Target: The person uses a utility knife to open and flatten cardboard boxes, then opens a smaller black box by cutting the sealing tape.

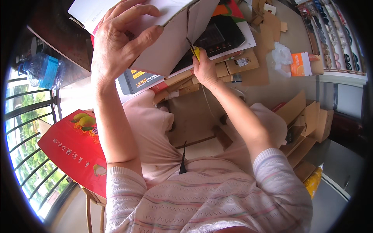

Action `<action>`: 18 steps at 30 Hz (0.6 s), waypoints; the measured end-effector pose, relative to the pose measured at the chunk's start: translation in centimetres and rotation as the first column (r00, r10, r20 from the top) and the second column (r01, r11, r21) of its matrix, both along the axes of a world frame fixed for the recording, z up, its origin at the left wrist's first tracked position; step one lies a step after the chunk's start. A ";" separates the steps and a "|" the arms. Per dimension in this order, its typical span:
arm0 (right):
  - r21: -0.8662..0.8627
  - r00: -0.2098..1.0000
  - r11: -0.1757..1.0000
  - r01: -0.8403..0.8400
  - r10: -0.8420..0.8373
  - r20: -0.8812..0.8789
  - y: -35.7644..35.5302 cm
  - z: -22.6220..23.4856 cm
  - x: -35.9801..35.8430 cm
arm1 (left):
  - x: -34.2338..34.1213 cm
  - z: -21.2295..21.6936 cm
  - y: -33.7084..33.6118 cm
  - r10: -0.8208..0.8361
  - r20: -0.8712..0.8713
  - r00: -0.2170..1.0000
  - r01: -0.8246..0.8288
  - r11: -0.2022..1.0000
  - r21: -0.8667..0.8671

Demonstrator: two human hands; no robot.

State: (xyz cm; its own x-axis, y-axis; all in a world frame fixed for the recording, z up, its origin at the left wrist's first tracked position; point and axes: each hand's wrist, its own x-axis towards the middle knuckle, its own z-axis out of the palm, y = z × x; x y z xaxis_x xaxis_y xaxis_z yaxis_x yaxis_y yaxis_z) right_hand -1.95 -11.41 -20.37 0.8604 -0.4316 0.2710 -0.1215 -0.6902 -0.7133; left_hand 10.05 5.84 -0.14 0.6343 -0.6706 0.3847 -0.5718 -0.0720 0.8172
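Observation:
A white cardboard box [166, 52] with folded panels stands tilted at the top of the view. My left hand [123, 40] holds it, fingers bent over the upper panel and thumb along its edge. Closed in my right hand [205, 72] is a yellow utility knife [196, 53]. Its tip meets the box at the crease between two panels, and part of the blade is hidden there. Just right of the knife lies a black flat device [223, 35] with a screen-like face, on a white sheet.
Under the work are a dark printed box [142, 80] and flattened brown cardboard [243, 62]. A large water bottle [46, 72] stands left, above a red printed bag [74, 147]. Open cartons [307, 124] sit at right, below a rack of glasses [334, 35].

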 end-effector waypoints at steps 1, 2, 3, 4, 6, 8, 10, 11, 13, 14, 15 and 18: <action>-0.019 0.999 1.000 0.012 -0.013 -0.052 -0.1 -0.7 -0.1 | -0.1 -0.1 -0.1 0.000 -0.006 1.000 0.000 1.000 0.006; -0.013 0.998 1.000 0.013 -0.014 -0.058 -0.2 -1.4 -0.1 | -0.2 0.0 -0.4 -0.008 0.029 1.000 0.008 1.000 0.008; 0.022 0.998 1.000 0.016 -0.015 -0.066 -0.3 -2.1 0.0 | -0.2 -0.1 -0.5 -0.017 0.064 0.998 0.017 1.000 0.010; 0.055 0.998 0.998 0.016 -0.012 -0.068 -0.3 -2.3 0.2 | -0.2 -0.1 -0.4 -0.016 0.064 0.998 0.015 1.000 0.013; 0.040 0.995 0.999 0.023 -0.019 -0.094 -0.2 -2.8 0.1 | 0.0 -0.2 -0.2 0.008 0.203 0.979 -0.019 0.998 0.053; 0.021 0.992 0.999 0.029 -0.026 -0.121 -0.2 -3.3 0.1 | 0.1 -0.2 -0.1 -0.006 0.183 0.983 -0.003 0.999 0.049; 0.082 0.992 0.996 0.028 -0.017 -0.124 -0.3 -3.7 0.4 | 0.1 -0.3 -0.2 -0.023 0.163 0.986 0.016 0.999 0.043; 0.082 0.992 0.996 0.030 -0.019 -0.125 -0.3 -3.8 0.3 | 0.0 -0.3 -0.2 -0.016 0.128 0.992 0.011 0.999 0.038; 0.118 0.985 0.993 0.027 -0.006 -0.174 -0.4 -3.7 0.2 | 0.0 -0.3 -0.3 -0.011 0.093 0.996 0.008 0.999 0.031; 0.115 0.985 0.993 0.028 -0.008 -0.173 -0.4 -3.6 0.2 | 0.0 -0.3 -0.2 -0.006 0.100 0.995 0.002 0.999 0.044; 0.121 0.982 0.992 0.033 -0.010 -0.187 -0.3 -3.6 0.3 | 0.1 -0.3 -0.2 -0.002 0.106 0.994 -0.004 0.998 0.056; 0.092 0.973 0.995 0.047 -0.025 -0.229 0.0 -3.2 0.4 | -0.2 -0.5 -0.6 -0.013 0.028 1.000 0.014 1.000 -0.026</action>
State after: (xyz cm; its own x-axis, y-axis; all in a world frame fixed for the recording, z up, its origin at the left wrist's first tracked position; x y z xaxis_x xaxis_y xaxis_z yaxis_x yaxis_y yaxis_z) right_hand -1.59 -11.41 -23.58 0.8779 -0.4782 0.0265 -0.3115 -0.6121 -0.7269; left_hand 9.84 5.22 -0.60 0.6141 -0.6685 0.4195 -0.5947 -0.0426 0.8028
